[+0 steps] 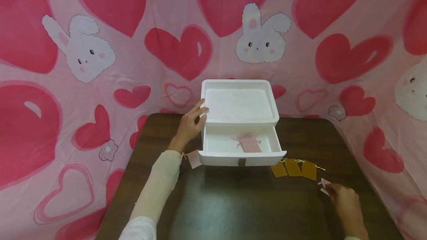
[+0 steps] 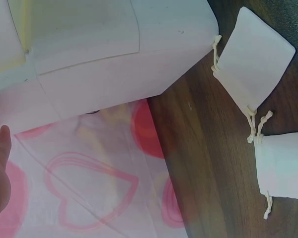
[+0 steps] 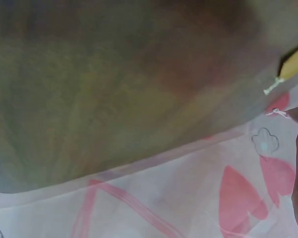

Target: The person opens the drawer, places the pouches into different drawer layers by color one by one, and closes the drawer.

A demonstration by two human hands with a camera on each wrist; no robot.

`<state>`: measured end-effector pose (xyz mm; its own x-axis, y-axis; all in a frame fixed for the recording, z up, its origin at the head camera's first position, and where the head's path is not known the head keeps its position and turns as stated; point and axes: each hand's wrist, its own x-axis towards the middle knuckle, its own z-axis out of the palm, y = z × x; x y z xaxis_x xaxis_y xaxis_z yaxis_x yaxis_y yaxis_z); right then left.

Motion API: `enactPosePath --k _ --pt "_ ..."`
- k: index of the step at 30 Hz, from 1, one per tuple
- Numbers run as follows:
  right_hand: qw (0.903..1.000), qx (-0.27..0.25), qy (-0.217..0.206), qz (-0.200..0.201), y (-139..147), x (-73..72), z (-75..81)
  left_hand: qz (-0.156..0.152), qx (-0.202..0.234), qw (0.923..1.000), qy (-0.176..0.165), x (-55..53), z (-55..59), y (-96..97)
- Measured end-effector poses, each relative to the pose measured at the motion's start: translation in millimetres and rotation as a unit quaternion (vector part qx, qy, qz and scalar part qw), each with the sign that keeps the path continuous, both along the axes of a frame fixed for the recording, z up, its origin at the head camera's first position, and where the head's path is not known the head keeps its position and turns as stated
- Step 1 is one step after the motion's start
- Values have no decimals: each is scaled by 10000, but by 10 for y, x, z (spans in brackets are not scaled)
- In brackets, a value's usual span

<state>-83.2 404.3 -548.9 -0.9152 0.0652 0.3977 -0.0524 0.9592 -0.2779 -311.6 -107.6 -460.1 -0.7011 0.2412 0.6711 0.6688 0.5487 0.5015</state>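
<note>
A small white drawer unit (image 1: 238,105) stands at the back of the table with its drawer (image 1: 218,142) pulled out. Pink drawstring pouches (image 1: 251,144) lie inside the drawer. My left hand (image 1: 189,126) rests against the unit's left side, its fingertips at the top rim; in the left wrist view its fingers (image 2: 4,144) are fairly straight beside the white wall. Off to the right, low over the table, my right hand (image 1: 345,201) pinches a small pale pink drawstring pouch (image 1: 324,187). Mustard pouches (image 1: 293,167) lie in a row between that hand and the drawer.
Left of the drawer, a pale drawstring pouch (image 1: 194,159) lies on the dark wooden table (image 1: 213,203). The left wrist view shows two such pouches, an upper one (image 2: 256,59) and a lower one (image 2: 283,166). A pink heart-and-rabbit cloth (image 1: 180,6) hangs close behind the table.
</note>
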Motion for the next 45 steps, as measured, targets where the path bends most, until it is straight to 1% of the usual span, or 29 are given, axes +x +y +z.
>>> enactPosePath --k 4,10,12,15,19,22,25,29,37,41,45 --pt "9996 59 270 80 -21 -54 78 -26 32 10000 52 -4 -6 -5" --pt "9977 99 645 204 -80 -166 227 -42 24 10000 -15 -2 -6 -6" --pt "9969 73 755 224 -114 -220 313 -51 30 10000 -13 -2 -3 -7" --pt "9940 20 1058 292 -184 -319 471 -47 48 10000 35 -11 2 -12" --pt "9860 37 1594 498 -290 -443 680 -40 74 9999 102 -24 4 -9" --pt "9810 63 1830 637 -369 -521 811 -42 76 9999 104 -31 7 -7" --pt "9804 70 1839 708 -434 -589 911 -15 46 10000 64 -33 4 -8" --pt "9803 107 1799 809 -488 -674 1008 3 5 10000 -8 -25 -1 -10" --pt "9753 197 1849 1191 -679 -879 1221 0 7 10000 -26 -21 15 -23" --pt "9737 219 1791 1389 -823 -968 1300 -28 32 10000 14 -16 18 -19" --pt "9741 235 1576 1606 -937 -1044 1358 -24 4 10000 16 -13 13 -15"
